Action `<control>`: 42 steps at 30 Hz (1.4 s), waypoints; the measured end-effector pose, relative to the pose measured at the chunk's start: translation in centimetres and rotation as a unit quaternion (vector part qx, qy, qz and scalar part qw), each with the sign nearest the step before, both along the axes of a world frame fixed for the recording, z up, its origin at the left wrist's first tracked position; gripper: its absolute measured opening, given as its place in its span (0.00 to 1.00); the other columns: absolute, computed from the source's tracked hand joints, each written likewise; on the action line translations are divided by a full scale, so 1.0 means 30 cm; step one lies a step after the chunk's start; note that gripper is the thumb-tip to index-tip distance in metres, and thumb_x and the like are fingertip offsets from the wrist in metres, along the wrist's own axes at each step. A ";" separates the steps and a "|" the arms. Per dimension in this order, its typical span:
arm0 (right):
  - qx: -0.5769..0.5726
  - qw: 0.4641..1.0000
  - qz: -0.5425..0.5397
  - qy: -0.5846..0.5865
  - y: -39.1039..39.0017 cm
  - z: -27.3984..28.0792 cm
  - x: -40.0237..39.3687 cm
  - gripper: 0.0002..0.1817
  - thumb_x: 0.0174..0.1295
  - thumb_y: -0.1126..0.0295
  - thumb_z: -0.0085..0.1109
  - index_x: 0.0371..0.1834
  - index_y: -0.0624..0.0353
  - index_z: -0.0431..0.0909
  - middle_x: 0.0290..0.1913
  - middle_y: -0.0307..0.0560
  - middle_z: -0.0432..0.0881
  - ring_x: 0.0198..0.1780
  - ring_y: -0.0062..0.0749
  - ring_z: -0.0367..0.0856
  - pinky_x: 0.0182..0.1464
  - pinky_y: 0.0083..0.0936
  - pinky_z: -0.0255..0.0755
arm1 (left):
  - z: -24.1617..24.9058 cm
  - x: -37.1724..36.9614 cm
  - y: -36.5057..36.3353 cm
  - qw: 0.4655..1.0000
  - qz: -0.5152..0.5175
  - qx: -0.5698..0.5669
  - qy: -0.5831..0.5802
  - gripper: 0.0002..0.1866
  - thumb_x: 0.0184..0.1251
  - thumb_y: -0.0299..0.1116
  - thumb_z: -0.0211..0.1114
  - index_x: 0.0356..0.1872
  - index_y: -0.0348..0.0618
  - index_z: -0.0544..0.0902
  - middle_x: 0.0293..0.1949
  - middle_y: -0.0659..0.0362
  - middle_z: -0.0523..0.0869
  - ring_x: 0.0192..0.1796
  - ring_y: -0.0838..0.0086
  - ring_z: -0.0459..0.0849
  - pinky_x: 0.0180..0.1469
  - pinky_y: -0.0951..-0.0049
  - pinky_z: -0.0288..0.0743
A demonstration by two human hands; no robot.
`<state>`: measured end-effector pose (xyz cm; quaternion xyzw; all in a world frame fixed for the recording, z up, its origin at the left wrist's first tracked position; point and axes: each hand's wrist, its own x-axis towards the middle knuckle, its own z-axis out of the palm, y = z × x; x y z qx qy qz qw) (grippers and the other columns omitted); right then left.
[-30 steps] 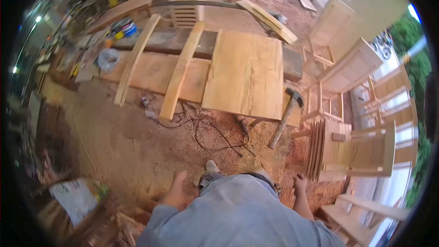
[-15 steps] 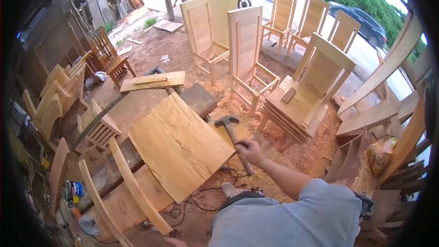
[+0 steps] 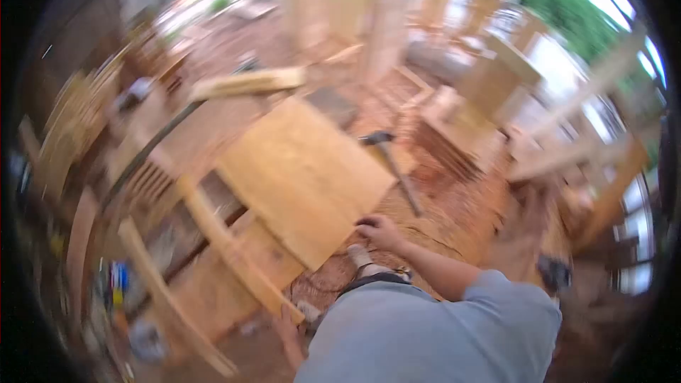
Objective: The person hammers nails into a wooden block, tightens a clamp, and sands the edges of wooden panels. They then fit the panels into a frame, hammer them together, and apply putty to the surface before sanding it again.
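The right hand (image 3: 381, 234) is at the near right corner of a broad, rectangular, pale wooden board (image 3: 305, 177), its fingers loosely curled and narrow; blur hides whether they touch the board. The left hand (image 3: 288, 330) is at the near end of a long, curved, light wooden slat (image 3: 230, 248), its fingers against or just beside the wood; how far they are spread, and whether they grip it, I cannot tell.

The board lies flat across the right part of the low, dark counter (image 3: 332, 106), whose far right corner shows beyond it. The slat lies to the left of the board, crossing over a flat reddish-brown plank (image 3: 262, 250). A second curved light wooden slat (image 3: 170, 298) lies farther left, apart from the first. Just beyond the board's right edge is a claw hammer (image 3: 397, 170) with a dark head and a long handle, apart from the right hand. Unfinished pale wooden chairs (image 3: 493, 85) stand farther right, blurred.
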<state>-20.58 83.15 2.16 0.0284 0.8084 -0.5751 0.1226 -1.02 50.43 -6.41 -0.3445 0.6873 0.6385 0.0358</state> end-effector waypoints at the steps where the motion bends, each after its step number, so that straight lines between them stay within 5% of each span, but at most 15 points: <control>1: -0.005 0.999 -0.036 -0.003 -0.025 -0.005 0.033 0.14 0.61 0.69 0.59 0.44 0.68 0.82 0.40 0.48 0.87 0.43 0.28 0.83 0.48 0.26 0.76 | 0.046 -0.022 0.024 0.997 0.014 0.062 0.048 0.29 0.72 0.47 0.60 0.58 0.26 0.73 0.51 0.47 0.81 0.48 0.65 0.81 0.49 0.67 0.76; 4: -0.056 0.995 -0.071 -0.030 -0.110 -0.028 0.129 0.16 0.60 0.67 0.60 0.47 0.66 0.81 0.42 0.50 0.87 0.44 0.31 0.83 0.49 0.28 0.76 | 0.051 -0.052 0.029 0.993 0.028 0.107 0.045 0.30 0.72 0.48 0.59 0.55 0.24 0.74 0.49 0.44 0.81 0.47 0.64 0.81 0.49 0.66 0.76; 6: 0.015 1.000 -0.011 -0.003 -0.149 -0.024 0.196 0.17 0.60 0.65 0.60 0.49 0.64 0.81 0.44 0.51 0.86 0.46 0.34 0.83 0.51 0.30 0.75 | 0.126 -0.078 -0.008 0.994 -0.033 -0.006 -0.107 0.30 0.73 0.48 0.58 0.51 0.20 0.75 0.49 0.42 0.82 0.47 0.63 0.81 0.49 0.65 0.76; 9: 0.080 0.996 0.022 0.012 -0.146 0.029 0.292 0.17 0.62 0.68 0.60 0.53 0.63 0.79 0.48 0.48 0.85 0.50 0.28 0.82 0.56 0.27 0.74 | 0.139 -0.092 -0.082 0.978 -0.074 -0.149 -0.128 0.29 0.74 0.46 0.56 0.52 0.18 0.74 0.50 0.38 0.81 0.48 0.59 0.81 0.50 0.63 0.76; 10: 0.066 0.998 0.017 -0.015 -0.133 0.056 0.304 0.19 0.61 0.67 0.60 0.54 0.65 0.79 0.50 0.50 0.84 0.51 0.31 0.82 0.57 0.28 0.73 | -0.192 -0.050 -0.204 0.956 0.002 -0.266 0.121 0.27 0.73 0.45 0.56 0.46 0.20 0.77 0.43 0.37 0.83 0.43 0.54 0.82 0.46 0.59 0.75; 13: 0.009 0.992 -0.115 -0.042 -0.054 -0.020 0.282 0.22 0.60 0.66 0.62 0.55 0.67 0.78 0.50 0.53 0.84 0.53 0.35 0.81 0.58 0.28 0.73 | 0.128 -0.159 -0.182 0.952 0.059 -0.280 0.113 0.25 0.71 0.45 0.58 0.39 0.24 0.79 0.36 0.40 0.83 0.39 0.50 0.80 0.43 0.54 0.73; 16: 0.036 0.979 -0.198 -0.006 0.011 -0.128 0.135 0.23 0.57 0.62 0.63 0.51 0.68 0.79 0.44 0.56 0.85 0.48 0.37 0.83 0.55 0.31 0.75 | 0.269 -0.313 -0.101 0.975 -0.085 -0.174 0.104 0.19 0.69 0.42 0.59 0.35 0.30 0.81 0.30 0.46 0.84 0.33 0.61 0.81 0.39 0.62 0.75; 20: 0.015 0.977 -0.211 0.036 -0.006 -0.025 -0.092 0.28 0.56 0.59 0.63 0.55 0.68 0.76 0.47 0.58 0.83 0.52 0.40 0.82 0.58 0.30 0.73 | 0.233 -0.473 0.109 0.954 -0.147 0.234 -0.117 0.13 0.68 0.40 0.59 0.39 0.38 0.79 0.34 0.54 0.81 0.35 0.61 0.81 0.36 0.63 0.78; 22: 0.260 0.942 -0.160 0.142 0.001 -0.085 -0.204 0.36 0.56 0.53 0.63 0.64 0.65 0.69 0.58 0.59 0.76 0.63 0.46 0.73 0.65 0.34 0.66 | 0.053 -0.515 0.147 0.949 -0.118 0.266 -0.117 0.13 0.69 0.40 0.59 0.40 0.39 0.79 0.35 0.55 0.81 0.37 0.61 0.80 0.37 0.61 0.78; 23: 0.256 0.942 -0.159 0.147 -0.005 -0.075 -0.239 0.36 0.56 0.53 0.63 0.64 0.65 0.69 0.58 0.59 0.76 0.63 0.46 0.73 0.65 0.34 0.66 | -0.005 -0.525 0.155 0.941 -0.092 0.303 -0.124 0.13 0.69 0.41 0.59 0.41 0.41 0.78 0.36 0.55 0.80 0.38 0.60 0.80 0.39 0.59 0.79; 28: 0.441 0.897 -0.037 -0.009 -0.105 0.004 -0.227 0.49 0.53 0.45 0.64 0.74 0.59 0.55 0.75 0.64 0.49 0.76 0.58 0.46 0.71 0.57 0.52 | 0.063 -0.477 0.191 0.946 -0.011 0.309 -0.095 0.15 0.70 0.44 0.59 0.41 0.42 0.78 0.35 0.57 0.78 0.39 0.61 0.79 0.40 0.55 0.77; 32: 0.393 0.918 -0.036 -0.040 -0.071 0.064 -0.207 0.48 0.55 0.44 0.61 0.74 0.59 0.55 0.74 0.65 0.48 0.76 0.57 0.45 0.70 0.63 0.48 | 0.050 -0.494 0.165 0.955 -0.063 0.285 -0.044 0.16 0.69 0.42 0.63 0.40 0.37 0.78 0.36 0.56 0.80 0.38 0.63 0.80 0.39 0.59 0.78; 35: 0.394 0.919 -0.010 0.022 -0.066 0.071 -0.171 0.47 0.56 0.42 0.59 0.74 0.57 0.55 0.74 0.65 0.50 0.75 0.56 0.48 0.69 0.63 0.48 | 0.293 -0.486 0.199 0.984 -0.134 0.121 0.008 0.15 0.66 0.36 0.67 0.39 0.32 0.78 0.40 0.51 0.82 0.39 0.66 0.81 0.39 0.62 0.78; 38: 0.385 0.922 0.031 0.026 -0.074 0.107 -0.101 0.45 0.56 0.41 0.58 0.73 0.54 0.58 0.71 0.63 0.56 0.73 0.56 0.51 0.68 0.62 0.52 | 0.282 -0.486 0.090 0.986 -0.112 0.100 0.071 0.12 0.64 0.30 0.67 0.35 0.28 0.80 0.37 0.50 0.83 0.35 0.68 0.82 0.36 0.67 0.77; 42: 0.295 0.954 0.045 -0.011 -0.061 0.168 -0.067 0.38 0.58 0.42 0.56 0.66 0.56 0.69 0.64 0.61 0.66 0.68 0.55 0.61 0.66 0.56 0.57 | 0.566 -0.431 0.033 0.988 -0.071 0.092 0.099 0.08 0.62 0.26 0.66 0.36 0.31 0.81 0.30 0.54 0.82 0.28 0.72 0.78 0.35 0.72 0.74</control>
